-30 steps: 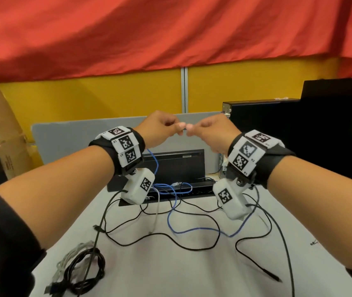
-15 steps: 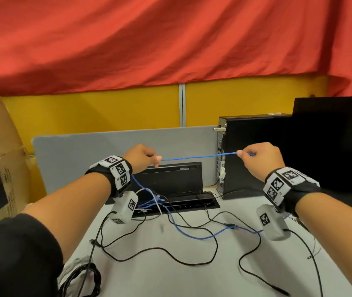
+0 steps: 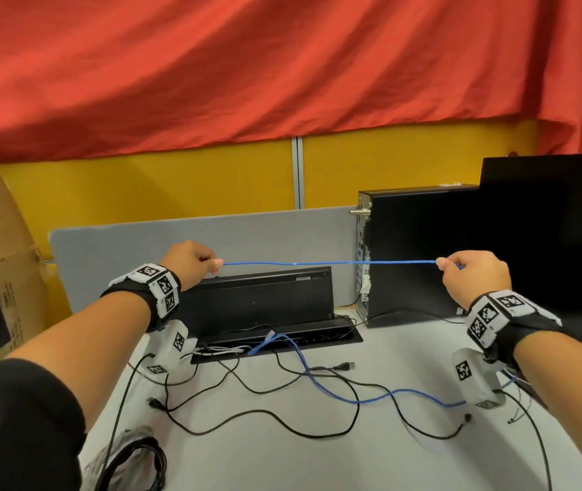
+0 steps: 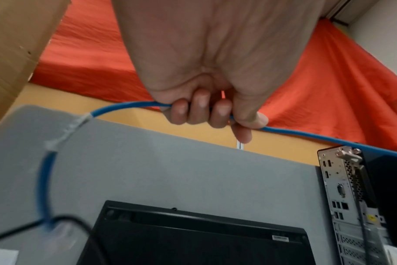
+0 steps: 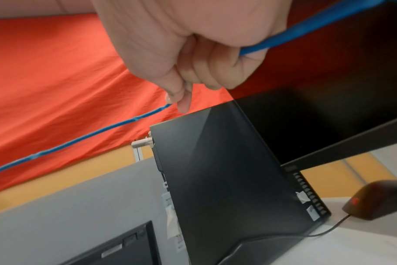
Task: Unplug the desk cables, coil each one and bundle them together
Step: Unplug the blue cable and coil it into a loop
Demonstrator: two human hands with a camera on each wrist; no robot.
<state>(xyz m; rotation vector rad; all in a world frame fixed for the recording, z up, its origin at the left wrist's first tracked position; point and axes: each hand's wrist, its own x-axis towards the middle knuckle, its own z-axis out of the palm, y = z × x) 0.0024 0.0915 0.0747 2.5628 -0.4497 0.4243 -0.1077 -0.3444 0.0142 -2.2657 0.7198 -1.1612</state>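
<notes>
Left hand [image 3: 190,262] and right hand [image 3: 474,278] each have fingers curled tight round the blue cable [image 3: 328,263], stretched taut between them above the desk [image 3: 282,462]; its slack runs down at 6 o'clock across loose black cables [image 3: 247,418]. No readable writing; monitor sticker too small. PC tower [image 3: 420,256] at 3 o'clock, coiled black bundle [image 3: 137,466] at 7 o'clock, black mouse [image 5: 378,200] beside the tower.

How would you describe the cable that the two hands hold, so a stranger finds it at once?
Look above the white desk, in front of the grey divider. The left hand and right hand stretch one blue cable straight between them. It is the only blue cable; those lying around it are black.
</notes>
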